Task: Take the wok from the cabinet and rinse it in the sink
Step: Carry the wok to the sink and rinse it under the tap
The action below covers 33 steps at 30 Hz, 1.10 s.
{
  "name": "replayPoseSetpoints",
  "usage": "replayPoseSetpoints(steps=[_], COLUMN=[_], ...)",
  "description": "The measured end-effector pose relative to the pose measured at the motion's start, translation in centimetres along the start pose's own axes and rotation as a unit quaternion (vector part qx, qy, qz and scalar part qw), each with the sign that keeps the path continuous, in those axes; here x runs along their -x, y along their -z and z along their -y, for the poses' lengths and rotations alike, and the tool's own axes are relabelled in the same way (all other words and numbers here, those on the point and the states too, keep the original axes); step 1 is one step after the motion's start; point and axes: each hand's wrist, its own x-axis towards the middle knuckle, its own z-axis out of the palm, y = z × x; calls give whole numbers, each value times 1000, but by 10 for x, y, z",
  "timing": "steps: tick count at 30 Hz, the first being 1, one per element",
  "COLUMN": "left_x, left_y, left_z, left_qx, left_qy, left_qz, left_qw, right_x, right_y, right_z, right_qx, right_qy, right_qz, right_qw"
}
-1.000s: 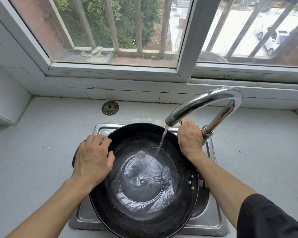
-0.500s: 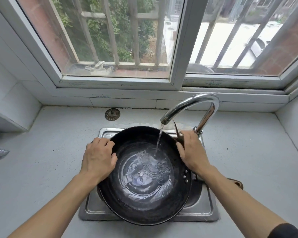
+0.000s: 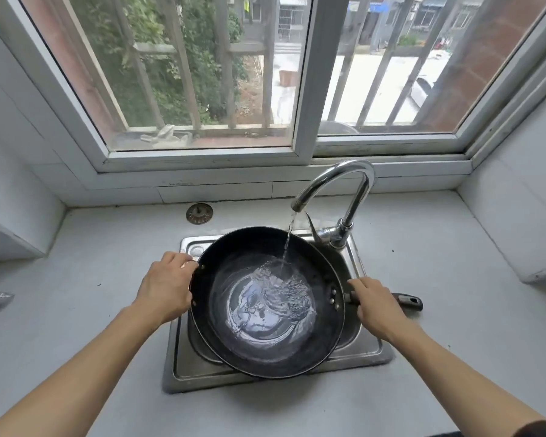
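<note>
Both forearms bare; dark sleeve edge (image 3: 539,428) at right arm, bottom corner; hands without gloves.

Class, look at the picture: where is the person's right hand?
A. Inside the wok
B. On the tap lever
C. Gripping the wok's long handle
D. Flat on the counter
C: the right hand curls round the long handle of the wok.

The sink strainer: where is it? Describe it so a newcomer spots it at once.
Find the steel sink under the window. Behind its back left corner, on the pale counter near the wall, lies the sink strainer. It is a small round brownish metal disc with a centre knob, lying alone there.
</note>
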Motion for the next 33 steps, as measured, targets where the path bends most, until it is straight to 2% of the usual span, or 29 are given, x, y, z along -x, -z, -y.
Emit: replayPoseSetpoints(steps=[8, 12, 17, 23, 33], left_x=[-4, -10, -18, -31, -32], left_y=[8, 8, 11, 14, 9], left_z=[3, 3, -4, 1, 3], left_qx=[-49, -76, -117, -123, -118], left_qy=[-69, -73, -68, -80, -83], left_qz=[50, 88, 73, 133, 123], left_qw=[995, 991, 988, 980, 982], right_x=[-2, -12, -25, -30, -30], right_y=[-17, -23, -29, -30, -32], right_z=[-15, -15, -9, -14, -8], right_qx=[-3, -4, -11, -28, -43], right_qy=[-23, -6, 25, 28, 33], right_qz=[52, 43, 38, 32, 10], right_qw=[998, 999, 999, 999, 998])
